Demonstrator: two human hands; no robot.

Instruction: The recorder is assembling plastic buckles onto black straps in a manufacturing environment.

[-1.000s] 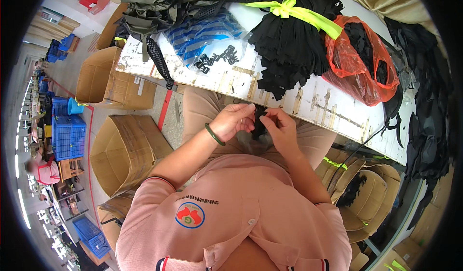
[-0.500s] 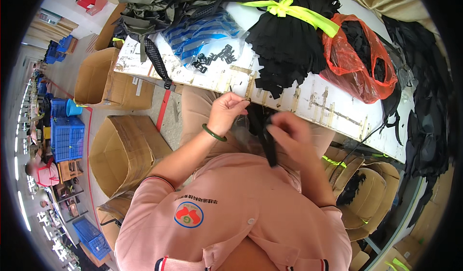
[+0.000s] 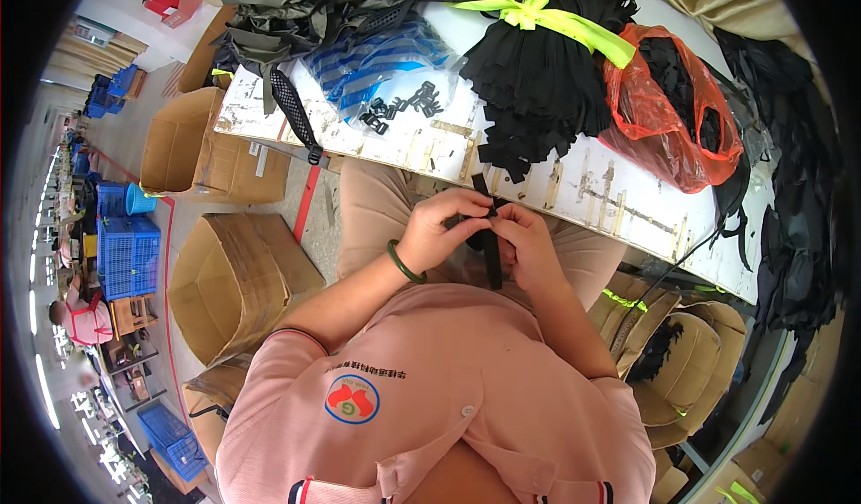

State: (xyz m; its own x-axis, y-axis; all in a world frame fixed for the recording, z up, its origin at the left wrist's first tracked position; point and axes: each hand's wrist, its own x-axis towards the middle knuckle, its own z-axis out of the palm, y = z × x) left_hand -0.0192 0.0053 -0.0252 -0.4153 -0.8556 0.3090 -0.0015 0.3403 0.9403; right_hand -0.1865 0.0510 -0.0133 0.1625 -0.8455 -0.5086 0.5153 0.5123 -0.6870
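Observation:
Close together above my lap, both hands work at a black webbing strap [image 3: 493, 268]. My left hand [image 3: 441, 228] is closed in a pinch at the strap's upper part, on a small dark piece mostly hidden by the fingertips. Thumb and fingers of my right hand [image 3: 529, 242] pinch the strap from the other side. One short strap end sticks up beyond the fingers toward the table edge, and the longer part hangs down toward my shirt. Small black plastic buckles [image 3: 387, 114] lie loose on the table by a clear and blue plastic bag [image 3: 381, 60].
On the white worn table [image 3: 560, 186] lies a bundle of black straps [image 3: 529, 91] tied with a yellow-green band [image 3: 565, 27]. A red plastic bag [image 3: 659, 150] with black pieces stands right of it. Cardboard boxes [image 3: 238, 280] flank me; dark fabric [image 3: 794, 208] hangs at the right.
My right hand, blurred and lower before, has moved up and left to meet the left hand. The strap now passes between both hands, its end poking up past the fingers.

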